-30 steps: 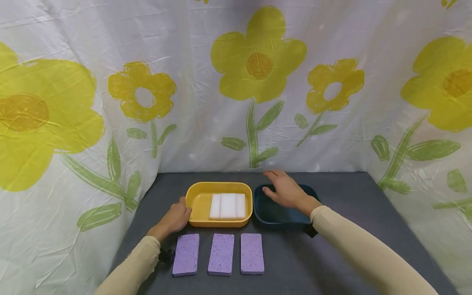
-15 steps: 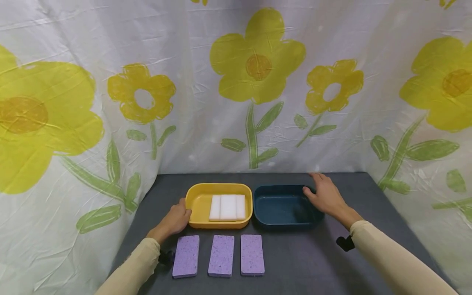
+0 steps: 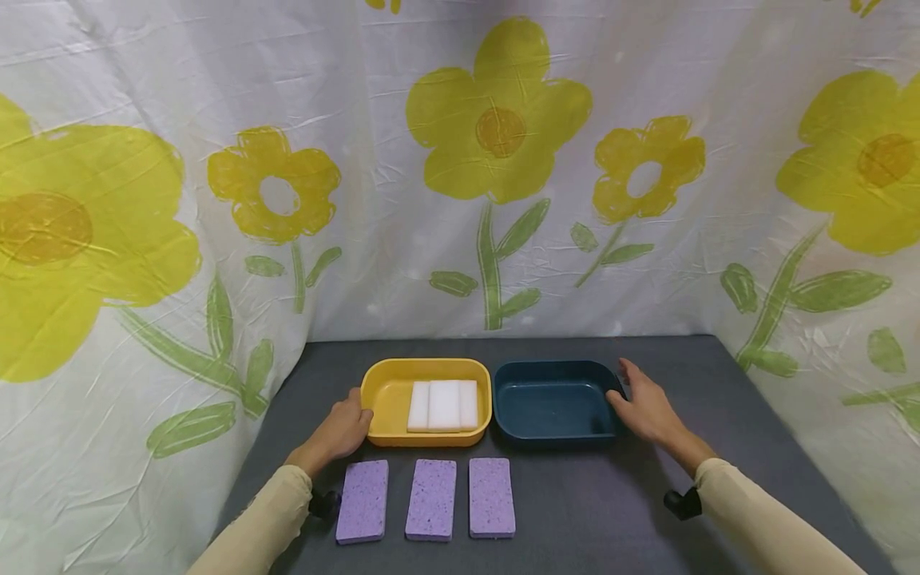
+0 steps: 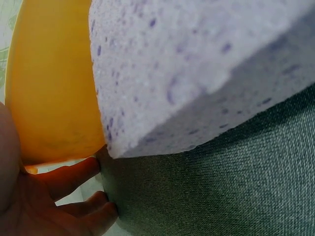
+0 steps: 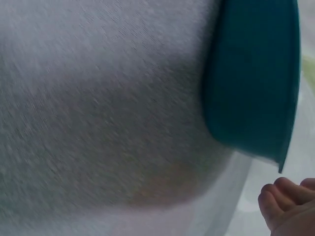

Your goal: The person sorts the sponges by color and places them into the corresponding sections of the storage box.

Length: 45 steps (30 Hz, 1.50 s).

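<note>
In the head view a yellow tray (image 3: pixel 384 399) holds several white foam blocks (image 3: pixel 444 406), laid side by side toward its right. My left hand (image 3: pixel 343 423) grips the tray's left end, its thumb by the rim and its fingers around the end wall in the left wrist view. A dark teal tray (image 3: pixel 553 399) stands right beside the yellow one, with nothing in it. Beside its right end is my right hand (image 3: pixel 650 407), thumb close to the rim and fingers relaxed. The right wrist view has those fingertips (image 5: pixel 269 206) just off the tray's rim.
Three speckled purple sponges, the left (image 3: pixel 362 501), middle (image 3: pixel 431 500) and right (image 3: pixel 492 497), lie in a row in front of the trays. The left one is close to my left wrist. A flowered curtain (image 3: pixel 388 263) hangs behind the dark grey table (image 3: pixel 575 511).
My right hand has moved right from above the teal tray to beside its right end, lowering a little. The left hand and both trays have stayed in place.
</note>
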{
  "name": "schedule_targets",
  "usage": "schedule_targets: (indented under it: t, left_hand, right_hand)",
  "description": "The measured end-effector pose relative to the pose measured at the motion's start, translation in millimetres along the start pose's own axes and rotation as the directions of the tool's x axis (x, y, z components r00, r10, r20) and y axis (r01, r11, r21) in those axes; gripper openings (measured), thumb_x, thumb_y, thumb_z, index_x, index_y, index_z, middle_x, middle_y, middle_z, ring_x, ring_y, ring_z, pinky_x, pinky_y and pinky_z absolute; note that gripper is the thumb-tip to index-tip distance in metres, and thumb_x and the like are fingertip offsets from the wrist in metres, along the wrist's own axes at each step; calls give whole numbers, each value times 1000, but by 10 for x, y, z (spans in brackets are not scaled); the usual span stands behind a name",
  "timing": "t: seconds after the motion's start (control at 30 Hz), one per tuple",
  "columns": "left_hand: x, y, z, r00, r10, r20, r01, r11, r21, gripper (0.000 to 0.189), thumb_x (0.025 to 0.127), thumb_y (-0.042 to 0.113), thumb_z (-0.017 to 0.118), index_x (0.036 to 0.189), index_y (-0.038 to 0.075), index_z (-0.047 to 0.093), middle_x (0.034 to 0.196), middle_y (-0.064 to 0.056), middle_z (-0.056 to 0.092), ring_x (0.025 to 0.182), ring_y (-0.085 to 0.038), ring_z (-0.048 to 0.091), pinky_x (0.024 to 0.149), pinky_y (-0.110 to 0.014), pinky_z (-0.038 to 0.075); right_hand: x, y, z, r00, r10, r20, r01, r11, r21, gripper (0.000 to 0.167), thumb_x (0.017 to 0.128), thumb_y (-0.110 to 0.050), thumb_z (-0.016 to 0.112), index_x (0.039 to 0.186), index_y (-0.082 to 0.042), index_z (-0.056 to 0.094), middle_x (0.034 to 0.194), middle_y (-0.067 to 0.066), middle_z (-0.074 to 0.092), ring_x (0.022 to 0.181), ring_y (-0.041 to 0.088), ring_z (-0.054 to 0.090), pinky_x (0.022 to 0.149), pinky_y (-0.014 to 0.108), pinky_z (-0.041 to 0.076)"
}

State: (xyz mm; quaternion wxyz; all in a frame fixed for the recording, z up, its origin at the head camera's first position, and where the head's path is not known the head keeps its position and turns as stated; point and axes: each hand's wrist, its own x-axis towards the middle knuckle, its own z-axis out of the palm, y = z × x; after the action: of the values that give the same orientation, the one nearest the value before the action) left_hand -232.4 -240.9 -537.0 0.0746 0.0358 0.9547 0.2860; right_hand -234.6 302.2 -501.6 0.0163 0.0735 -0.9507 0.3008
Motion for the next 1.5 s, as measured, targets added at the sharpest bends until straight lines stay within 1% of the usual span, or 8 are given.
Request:
schedule_targets:
  t: [0.33, 0.43, 0.5, 0.57, 0.7, 0.83, 1.27, 1.5]
  left_hand:
    - [11, -17, 3, 1000, 7, 0, -7, 1000, 6, 49, 110, 18, 44, 147, -14, 39, 102, -15, 64, 90, -25, 61, 87, -49, 55]
    - [17, -23, 13, 1000, 8, -2, -8, 1000, 7, 49, 110, 17, 45, 146, -14, 40, 102, -15, 64, 90, -25, 61, 87, -49, 55]
    - [19, -24, 18, 1000, 11, -2, -11, 1000, 7, 49, 109, 17, 45, 146, -14, 40, 103, -16, 64, 90, -25, 61, 87, -49, 56]
    - [20, -23, 18, 1000, 13, -2, -13, 1000, 5, 48, 109, 17, 45, 146, -14, 40, 102, -16, 64, 90, -25, 61, 87, -49, 55]
    - [18, -26, 9, 1000, 13, 2, -13, 1000, -8, 48, 110, 17, 45, 146, -14, 39, 101, -14, 63, 89, -24, 61, 86, -48, 55]
    - [5, -30, 4, 1000, 8, 4, -8, 1000, -10, 47, 110, 17, 45, 146, -13, 40, 100, -14, 63, 89, -25, 61, 86, -47, 54]
    - [2, -57, 0, 999, 25, -20, -25, 999, -19, 47, 110, 18, 47, 146, -13, 43, 103, -16, 68, 89, -24, 63, 84, -47, 56]
    - [-10, -104, 27, 994, 47, -95, -51, 998, -41, 58, 114, 24, 46, 159, -11, 37, 135, -32, 67, 113, -38, 70, 105, -60, 55]
  right_hand:
    - [-6, 64, 118, 1000, 16, 24, -19, 993, 116, 66, 113, -12, 43, 171, 5, 18, 168, 39, 35, 142, 58, 52, 108, 67, 48]
    - [0, 114, 187, 999, 34, 21, -36, 991, 130, 66, 111, -8, 42, 173, 2, 18, 123, 31, 71, 93, 38, 73, 86, 52, 54]
    - [-1, 136, 224, 999, 42, 22, -45, 990, 136, 68, 110, -5, 41, 173, 0, 17, 82, 15, 67, 59, 22, 57, 76, 44, 48]
    - [-6, 144, 251, 998, 53, 26, -56, 987, 148, 70, 109, -3, 40, 174, -2, 15, 63, 1, 47, 45, 13, 37, 72, 42, 47]
    - [-10, 109, 260, 998, 58, 25, -61, 987, 151, 71, 109, -2, 39, 175, -2, 12, 73, 5, 52, 46, 12, 37, 92, 49, 48]
    - [-15, 87, 273, 998, 63, 27, -67, 986, 150, 72, 108, -1, 40, 175, -1, 12, 82, 8, 54, 47, 14, 38, 98, 53, 45]
    - [-23, 95, 295, 996, 82, 34, -86, 986, 142, 71, 110, -1, 40, 175, -2, 12, 68, 3, 50, 46, 13, 37, 77, 42, 47]
    - [-20, 98, 292, 996, 81, 28, -84, 985, 150, 70, 110, -1, 39, 175, -1, 12, 63, 2, 47, 47, 13, 37, 68, 39, 43]
